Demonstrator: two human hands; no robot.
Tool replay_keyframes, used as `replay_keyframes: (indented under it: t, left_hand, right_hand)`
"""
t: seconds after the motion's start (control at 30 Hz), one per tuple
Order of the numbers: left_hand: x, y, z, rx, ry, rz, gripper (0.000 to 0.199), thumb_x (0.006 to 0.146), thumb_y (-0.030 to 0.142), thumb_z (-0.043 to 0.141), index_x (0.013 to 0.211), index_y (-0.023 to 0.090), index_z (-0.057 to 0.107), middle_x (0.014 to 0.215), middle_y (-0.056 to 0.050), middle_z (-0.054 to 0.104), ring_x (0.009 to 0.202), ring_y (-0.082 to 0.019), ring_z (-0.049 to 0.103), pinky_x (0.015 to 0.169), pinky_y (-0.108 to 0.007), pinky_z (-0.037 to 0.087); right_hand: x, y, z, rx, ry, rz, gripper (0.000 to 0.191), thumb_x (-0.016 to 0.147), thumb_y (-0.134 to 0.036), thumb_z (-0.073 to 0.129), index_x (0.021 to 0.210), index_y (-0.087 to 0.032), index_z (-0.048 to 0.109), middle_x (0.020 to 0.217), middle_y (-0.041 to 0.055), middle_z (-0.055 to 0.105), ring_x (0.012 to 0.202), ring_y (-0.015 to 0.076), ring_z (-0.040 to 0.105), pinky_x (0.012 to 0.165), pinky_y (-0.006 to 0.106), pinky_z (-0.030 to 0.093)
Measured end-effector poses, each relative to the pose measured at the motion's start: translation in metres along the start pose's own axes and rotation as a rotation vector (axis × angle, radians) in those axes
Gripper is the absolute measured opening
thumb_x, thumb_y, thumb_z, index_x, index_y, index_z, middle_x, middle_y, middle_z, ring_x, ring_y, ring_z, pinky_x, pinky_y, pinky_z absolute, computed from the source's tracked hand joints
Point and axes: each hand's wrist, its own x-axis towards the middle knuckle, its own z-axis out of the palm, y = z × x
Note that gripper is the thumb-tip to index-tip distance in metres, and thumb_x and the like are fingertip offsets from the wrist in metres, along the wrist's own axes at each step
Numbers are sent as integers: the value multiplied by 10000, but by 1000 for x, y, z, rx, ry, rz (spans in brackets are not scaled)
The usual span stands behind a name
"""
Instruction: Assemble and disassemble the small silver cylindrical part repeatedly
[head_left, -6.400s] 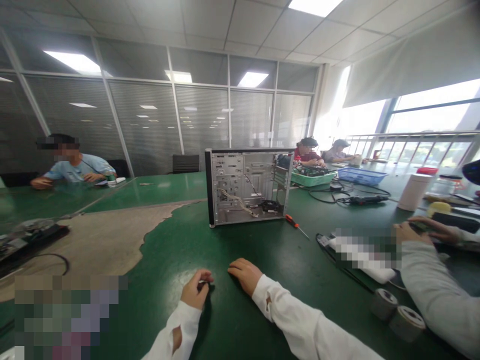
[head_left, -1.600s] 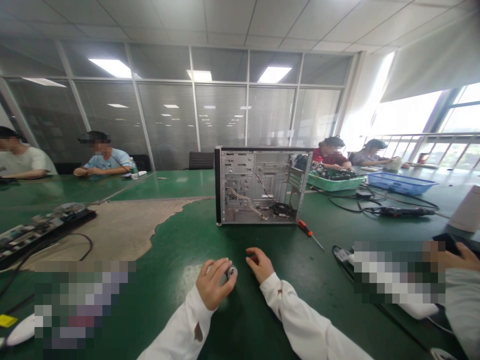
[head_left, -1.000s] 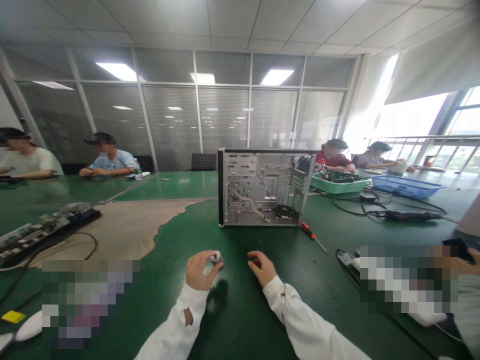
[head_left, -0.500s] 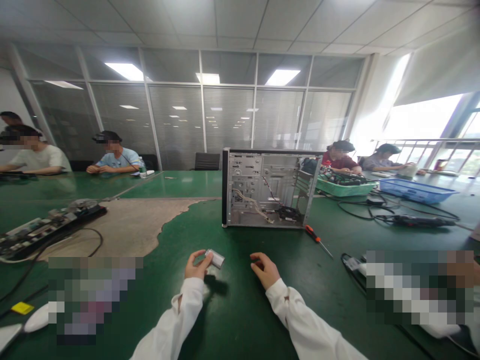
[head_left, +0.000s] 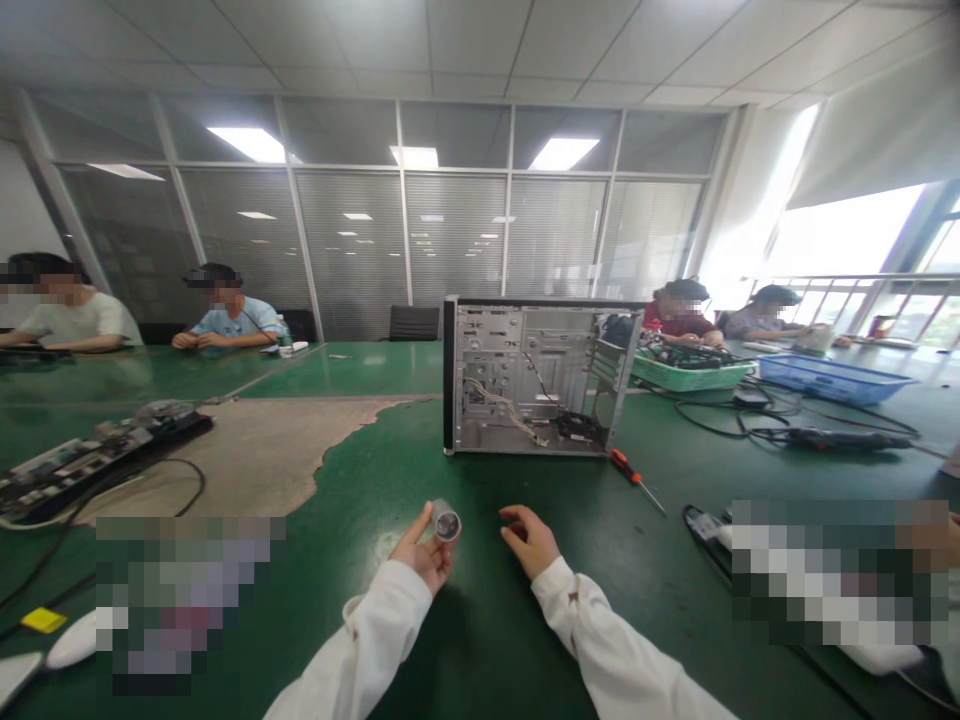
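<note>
My left hand point(head_left: 424, 556) holds a small silver-grey cylinder point(head_left: 446, 522) between thumb and fingers, its round end facing me and the palm turned partly up. To the right, my right hand point(head_left: 531, 540) is over the green table with its fingers curved and apart, holding nothing. Beyond both hands an open computer case point(head_left: 540, 378) lies on its long side, showing its metal inside, loose wires and a black fan. A red and black screwdriver point(head_left: 636, 480) rests by the case's lower right corner.
Circuit boards point(head_left: 97, 455) lie at the left on a bare patch of tabletop point(head_left: 270, 450). At the right are a green basket point(head_left: 694, 375) of parts, a blue basket point(head_left: 836, 380), black cables and a white power strip. Several people sit around the table.
My left hand has turned over and shifted slightly right, so the cylinder's round end now faces me. My right hand has stayed in place.
</note>
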Motion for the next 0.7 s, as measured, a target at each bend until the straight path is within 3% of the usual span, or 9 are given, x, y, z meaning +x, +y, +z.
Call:
replay_keyframes:
  t: [0.17,0.3,0.43,0.57,0.7]
  left_hand:
    - [-11,1,5,-74,-314,88,299,798,380,382,768,150,570,729,-45,615,727,-134,592,549,-239,436]
    - [-16,2,1,-90,-505,212,302,794,404,354,872,216,578,718,-36,626,737,-153,591,657,-323,443]
    - [-25,1,5,-135,-631,167,275,782,406,380,875,249,586,731,-18,636,743,-143,593,666,-311,446]
    - [-39,-2,18,-182,-609,145,221,800,322,409,873,207,584,758,-32,646,781,-142,593,671,-282,451]
    - [-46,-2,25,-254,-434,141,193,804,263,426,860,125,550,784,-70,640,782,-157,597,612,-254,459]
  right_hand:
    - [0,-1,0,-13,-9,1,235,643,-218,474,858,-183,563,734,20,589,602,138,545,561,255,436]
    - [0,1,0,-16,-15,3,236,645,-205,466,864,-187,553,753,24,586,608,140,542,561,261,436]
    - [0,2,1,-19,-9,0,246,640,-207,471,871,-187,552,811,33,583,627,139,547,578,264,442]
    - [0,1,0,-31,-9,-3,245,639,-207,474,871,-183,551,810,30,579,625,135,546,588,264,445]
    - [0,1,0,-43,-23,0,245,641,-205,470,873,-177,545,809,35,574,635,140,541,594,272,439]
